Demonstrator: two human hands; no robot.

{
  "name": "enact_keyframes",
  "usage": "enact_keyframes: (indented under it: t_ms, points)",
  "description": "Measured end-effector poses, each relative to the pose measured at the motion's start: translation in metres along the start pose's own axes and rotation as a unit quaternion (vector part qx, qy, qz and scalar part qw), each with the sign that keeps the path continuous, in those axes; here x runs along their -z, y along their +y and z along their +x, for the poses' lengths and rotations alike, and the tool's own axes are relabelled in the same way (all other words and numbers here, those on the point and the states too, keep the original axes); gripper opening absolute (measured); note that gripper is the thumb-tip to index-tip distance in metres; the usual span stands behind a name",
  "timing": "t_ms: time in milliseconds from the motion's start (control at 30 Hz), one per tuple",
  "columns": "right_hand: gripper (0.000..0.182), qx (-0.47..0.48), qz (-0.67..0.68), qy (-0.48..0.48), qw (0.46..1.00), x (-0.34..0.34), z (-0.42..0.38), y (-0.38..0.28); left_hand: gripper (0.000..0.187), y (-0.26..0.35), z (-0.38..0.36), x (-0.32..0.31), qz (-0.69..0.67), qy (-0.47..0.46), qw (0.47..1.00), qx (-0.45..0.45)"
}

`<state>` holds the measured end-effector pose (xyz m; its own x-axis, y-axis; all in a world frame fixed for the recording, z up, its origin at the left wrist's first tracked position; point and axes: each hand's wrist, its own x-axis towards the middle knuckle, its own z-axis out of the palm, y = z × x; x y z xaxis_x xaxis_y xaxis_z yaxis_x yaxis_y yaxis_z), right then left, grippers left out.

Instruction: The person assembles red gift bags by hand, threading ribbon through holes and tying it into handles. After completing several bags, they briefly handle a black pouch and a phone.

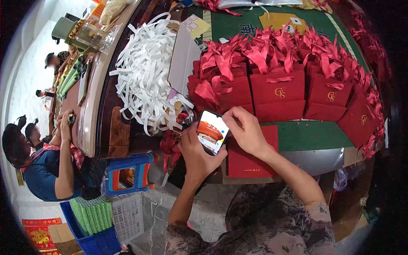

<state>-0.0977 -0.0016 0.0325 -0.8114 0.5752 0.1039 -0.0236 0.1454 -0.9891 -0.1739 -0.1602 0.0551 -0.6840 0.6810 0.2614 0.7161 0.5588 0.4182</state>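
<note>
Over this person's shoulder, I see the left hand (195, 155) wrapped around a phone (211, 132), gripping it by its lower part, the thumb along one edge and the fingers along the other. The phone sits in that palm, tilted, its lit screen facing up towards its holder. The right hand (248, 132) is half closed just beside it, thumb and bent fingers at the phone's upper right corner; I can't tell whether they press on it.

Under the right wrist lies a flat red piece (250, 163) with small pale lettering. Beyond that hand stand rows of red bags (278, 91) with gold letters and ribbon bows, and just to the right of its wrist is a strip of green mat (310, 138). Ahead and to the left of the left hand, a big heap of white straps (146, 76) spills beside a box wall (185, 59). Well off to its left sits another person (46, 174), near a blue stool (127, 176).
</note>
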Motion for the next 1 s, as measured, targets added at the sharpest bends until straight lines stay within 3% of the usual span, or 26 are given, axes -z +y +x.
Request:
enact_keyframes:
  t_ms: [233,433,500,600,700,900,933,1000]
  points:
    - [0.023,0.003,-0.005,0.004,1.0,0.0,0.0,-0.002,0.094,-0.001,0.0,-0.001,0.01,0.007,1.0,-0.007]
    - [0.022,0.013,-0.03,0.01,0.999,-0.002,0.0,0.0,0.118,-0.01,-0.012,0.019,-0.036,0.002,0.998,-0.048]
    - [0.021,0.027,-0.028,0.016,0.999,-0.003,-0.001,0.0,0.131,-0.017,-0.031,0.029,-0.011,-0.041,0.999,0.004]
    - [0.02,0.007,-0.013,0.004,1.0,-0.005,-0.002,-0.006,0.135,-0.024,-0.054,0.03,0.027,-0.07,0.996,0.046]
    - [0.02,0.021,0.027,0.043,0.998,-0.011,-0.006,-0.013,0.132,-0.032,-0.065,0.021,0.037,-0.044,0.997,0.046]
    - [0.019,0.035,-0.023,-0.035,0.999,-0.028,-0.02,-0.004,0.119,-0.042,-0.061,0.015,-0.024,0.012,1.0,-0.001]
    - [0.018,-0.002,-0.013,-0.066,0.998,-0.032,-0.026,-0.009,0.117,-0.043,-0.061,0.015,-0.048,0.017,0.999,-0.002]
    - [0.019,0.071,-0.062,-0.093,0.991,-0.039,-0.035,-0.009,0.116,-0.046,-0.062,0.017,-0.046,0.019,0.999,0.001]
